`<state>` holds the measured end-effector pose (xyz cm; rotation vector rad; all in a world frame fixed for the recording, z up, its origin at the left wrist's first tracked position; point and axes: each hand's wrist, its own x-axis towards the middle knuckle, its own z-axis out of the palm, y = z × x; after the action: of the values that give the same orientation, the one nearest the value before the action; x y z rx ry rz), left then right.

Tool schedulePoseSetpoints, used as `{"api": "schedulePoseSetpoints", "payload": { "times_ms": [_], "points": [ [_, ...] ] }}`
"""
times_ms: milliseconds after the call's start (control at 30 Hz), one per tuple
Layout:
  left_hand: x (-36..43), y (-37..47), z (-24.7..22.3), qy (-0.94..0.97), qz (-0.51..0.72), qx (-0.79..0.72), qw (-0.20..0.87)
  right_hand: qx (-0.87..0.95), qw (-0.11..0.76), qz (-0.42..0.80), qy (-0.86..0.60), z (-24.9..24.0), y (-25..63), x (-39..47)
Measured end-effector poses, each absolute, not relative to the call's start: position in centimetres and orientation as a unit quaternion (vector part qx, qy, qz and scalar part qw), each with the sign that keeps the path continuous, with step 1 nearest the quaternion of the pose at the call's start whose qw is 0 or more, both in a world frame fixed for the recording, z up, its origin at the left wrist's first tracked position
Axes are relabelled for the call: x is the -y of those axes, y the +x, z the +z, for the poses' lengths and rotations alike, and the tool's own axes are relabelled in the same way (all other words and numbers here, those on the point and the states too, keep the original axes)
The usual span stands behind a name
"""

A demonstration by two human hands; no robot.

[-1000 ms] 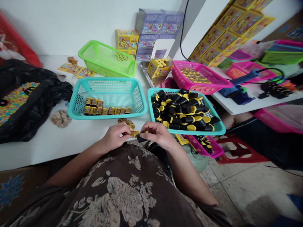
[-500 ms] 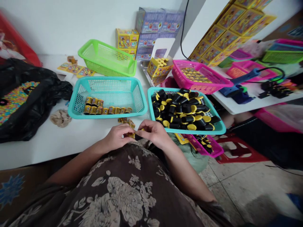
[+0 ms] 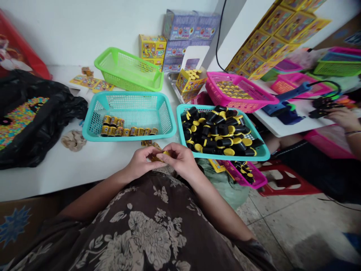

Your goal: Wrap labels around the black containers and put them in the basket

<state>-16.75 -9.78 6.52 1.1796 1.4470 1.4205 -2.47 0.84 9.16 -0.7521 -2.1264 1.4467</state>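
Observation:
At the table's front edge, both hands close round one small jar (image 3: pixel 166 153) with a yellow lid. My left hand (image 3: pixel 142 162) pinches its yellow label side, and my right hand (image 3: pixel 182 161) grips the lid end; fingers hide most of it. Just behind the hands lie small yellow printed labels (image 3: pixel 147 143). Beyond the left hand, a turquoise basket (image 3: pixel 129 138) carries rows of labelled jars (image 3: pixel 112 131) along its near side. To the right, a second turquoise basket (image 3: pixel 265 155) is heaped with black, yellow-lidded jars (image 3: pixel 220 131).
A green basket (image 3: pixel 126 81) stands behind. Pink baskets (image 3: pixel 239 103) and yellow boxes (image 3: pixel 152 48) are further back. On the left, a black bag (image 3: pixel 17 150) holds colourful beads. A co-worker's hand (image 3: pixel 342 118) reaches over the table at right, near a blue tool (image 3: pixel 293 94).
The jar has turned between my fingers: its yellow lid shows now where a black side showed before. A co-worker's hand has come into view at the far right.

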Motion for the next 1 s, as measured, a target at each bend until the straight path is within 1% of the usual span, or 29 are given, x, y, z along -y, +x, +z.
{"api": "schedulePoseSetpoints", "payload": {
  "times_ms": [100,233,367,433,633,800,1000],
  "points": [
    [9.9,-16.6,6.7,0.404,0.583,-0.559,0.431,0.761,0.242,0.547,-0.252,8.6,-2.2,-0.8],
    [10.0,-16.4,6.7,0.353,0.615,-0.527,0.468,0.798,0.275,0.497,-0.203,9.0,-1.6,-0.9],
    [9.8,-16.0,6.6,0.26,0.631,-0.427,0.593,0.828,0.293,0.456,-0.146,9.5,-1.2,-1.1],
    [9.6,-15.9,6.5,0.213,0.64,-0.374,0.637,0.843,0.296,0.434,-0.111,9.3,-1.3,-1.0],
    [9.4,-15.7,6.4,0.145,0.675,-0.294,0.661,0.864,0.318,0.381,-0.089,8.3,-1.7,-0.2],
    [9.6,-15.3,6.2,0.142,0.663,-0.287,0.676,0.862,0.323,0.38,-0.09,8.1,-1.5,-0.2],
    [9.5,-15.5,6.2,0.127,0.663,-0.302,0.673,0.839,0.371,0.38,-0.12,8.2,-1.5,0.3]
  ]
}}
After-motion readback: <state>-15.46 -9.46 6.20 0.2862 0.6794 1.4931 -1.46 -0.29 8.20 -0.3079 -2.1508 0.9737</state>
